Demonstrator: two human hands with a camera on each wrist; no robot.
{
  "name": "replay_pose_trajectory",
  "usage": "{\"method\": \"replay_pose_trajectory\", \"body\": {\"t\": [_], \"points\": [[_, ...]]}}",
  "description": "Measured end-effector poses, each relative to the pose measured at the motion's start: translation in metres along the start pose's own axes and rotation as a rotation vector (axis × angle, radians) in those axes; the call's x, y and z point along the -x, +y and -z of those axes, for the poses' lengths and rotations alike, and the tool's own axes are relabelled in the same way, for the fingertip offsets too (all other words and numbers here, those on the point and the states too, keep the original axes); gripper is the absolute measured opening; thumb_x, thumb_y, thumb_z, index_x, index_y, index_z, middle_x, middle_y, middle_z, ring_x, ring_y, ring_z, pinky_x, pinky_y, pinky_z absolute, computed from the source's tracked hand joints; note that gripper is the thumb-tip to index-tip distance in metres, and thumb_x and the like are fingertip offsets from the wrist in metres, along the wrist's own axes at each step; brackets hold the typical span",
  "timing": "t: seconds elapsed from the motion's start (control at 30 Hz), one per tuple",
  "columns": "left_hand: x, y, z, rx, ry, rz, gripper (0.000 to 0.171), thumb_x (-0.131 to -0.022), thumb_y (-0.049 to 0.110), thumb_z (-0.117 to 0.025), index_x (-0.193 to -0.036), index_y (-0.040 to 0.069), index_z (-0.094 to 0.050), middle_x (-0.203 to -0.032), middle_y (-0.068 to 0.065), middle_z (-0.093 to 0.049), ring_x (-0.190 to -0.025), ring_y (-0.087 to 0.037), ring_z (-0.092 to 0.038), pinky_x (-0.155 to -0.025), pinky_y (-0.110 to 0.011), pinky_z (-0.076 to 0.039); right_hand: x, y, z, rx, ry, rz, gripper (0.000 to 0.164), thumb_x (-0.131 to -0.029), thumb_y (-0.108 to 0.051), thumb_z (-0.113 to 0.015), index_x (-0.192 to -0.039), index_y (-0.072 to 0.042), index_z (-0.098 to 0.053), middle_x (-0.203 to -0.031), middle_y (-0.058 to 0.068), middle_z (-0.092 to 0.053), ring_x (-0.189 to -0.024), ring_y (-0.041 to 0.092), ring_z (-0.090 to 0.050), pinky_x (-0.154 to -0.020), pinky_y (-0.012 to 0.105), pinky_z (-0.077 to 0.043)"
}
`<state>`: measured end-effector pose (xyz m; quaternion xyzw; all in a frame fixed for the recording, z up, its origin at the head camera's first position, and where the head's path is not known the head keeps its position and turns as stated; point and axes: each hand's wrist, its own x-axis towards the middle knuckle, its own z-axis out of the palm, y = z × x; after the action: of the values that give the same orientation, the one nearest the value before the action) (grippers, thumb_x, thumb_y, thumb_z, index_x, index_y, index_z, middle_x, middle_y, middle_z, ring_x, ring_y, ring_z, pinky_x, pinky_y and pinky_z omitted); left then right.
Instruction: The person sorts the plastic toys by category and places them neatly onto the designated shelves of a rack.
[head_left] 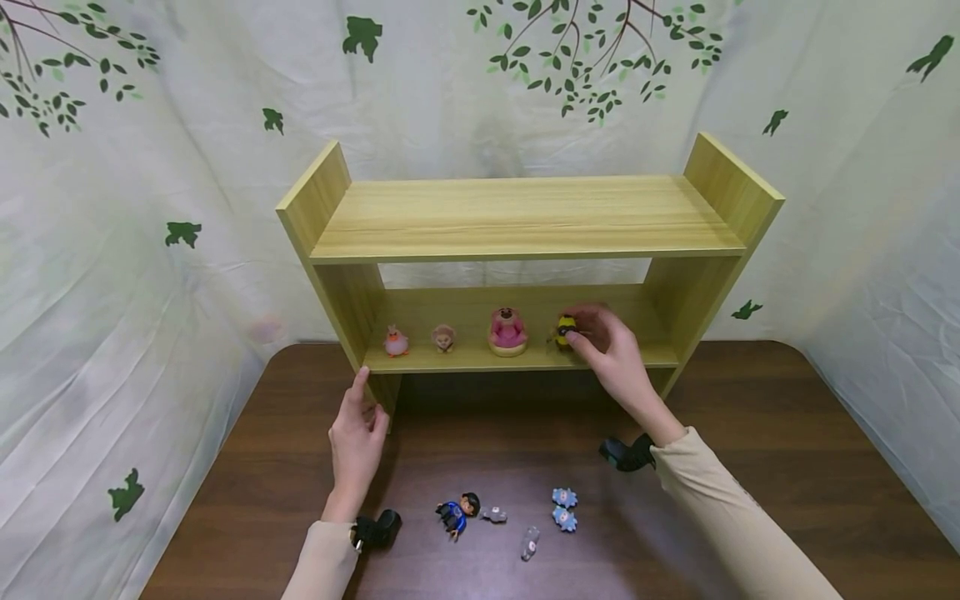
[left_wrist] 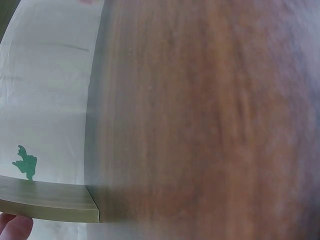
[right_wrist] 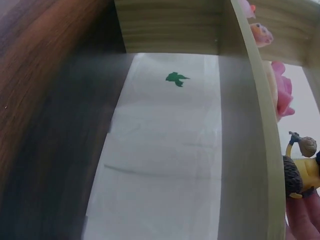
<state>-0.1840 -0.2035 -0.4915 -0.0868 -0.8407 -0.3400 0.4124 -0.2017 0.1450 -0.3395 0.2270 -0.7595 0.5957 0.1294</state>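
My right hand (head_left: 618,358) pinches a small yellow-and-black figurine (head_left: 566,330) at the right part of the middle shelf (head_left: 480,367). In the right wrist view the yellow figurine (right_wrist: 304,172) has a dark textured base and a round brown ball on a curved stem. Left of it on that shelf stand a pink bear figurine (head_left: 507,332), a small brownish figurine (head_left: 443,337) and a pink bird figurine (head_left: 395,341). My left hand (head_left: 356,442) touches the front edge of the shelf unit's left side with its index finger extended; a fingertip (left_wrist: 17,229) shows by the panel edge.
On the brown table (head_left: 247,500) lie a doll in blue (head_left: 456,512), two small clear pieces, one nearer (head_left: 530,543) and one beside the doll (head_left: 494,515), and two blue flower-shaped pieces (head_left: 564,508). The top shelf (head_left: 525,217) overhangs the figurines. A white leaf-print curtain (head_left: 187,333) surrounds the table.
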Motion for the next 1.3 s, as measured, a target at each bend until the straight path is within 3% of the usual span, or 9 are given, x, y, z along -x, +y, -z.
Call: {"method": "replay_pose_trajectory", "body": {"t": [0.33, 0.7, 1.3], "points": [[0.0004, -0.0014, -0.0001, -0.006, -0.014, 0.017, 0.078, -0.079, -0.016, -0.059, -0.146, 0.019, -0.038, -0.094, -0.013, -0.056, -0.071, -0.02, -0.061, -0.055, -0.037, -0.053, -0.0006, 0.0033, 0.0003, 0.009, -0.015, 0.006, 0.028, -0.093, 0.004, -0.055, -0.12, 0.011, -0.051, -0.12, 0.025, -0.056, -0.113, 0.036, -0.052, -0.089, 0.022, -0.044], [0.0009, -0.0006, 0.0007, -0.004, -0.018, 0.012, 0.079, -0.079, -0.016, -0.059, -0.146, 0.019, -0.038, -0.094, -0.013, -0.056, -0.072, -0.022, -0.062, -0.055, -0.033, -0.052, 0.0007, 0.0026, 0.0004, 0.041, -0.019, 0.016, 0.029, -0.093, 0.004, -0.055, -0.121, 0.011, -0.05, -0.122, 0.025, -0.055, -0.116, 0.034, -0.053, -0.094, 0.031, -0.044], [-0.0004, -0.0012, -0.0005, 0.002, -0.006, 0.009, 0.08, -0.078, -0.018, -0.059, -0.145, 0.019, -0.038, -0.093, -0.013, -0.056, -0.07, -0.022, -0.061, -0.055, -0.042, -0.053, 0.0005, 0.006, 0.0043, 0.025, -0.026, 0.045, 0.029, -0.093, 0.008, -0.052, -0.121, 0.012, -0.051, -0.122, 0.025, -0.056, -0.117, 0.035, -0.051, -0.093, 0.021, -0.042]]}}
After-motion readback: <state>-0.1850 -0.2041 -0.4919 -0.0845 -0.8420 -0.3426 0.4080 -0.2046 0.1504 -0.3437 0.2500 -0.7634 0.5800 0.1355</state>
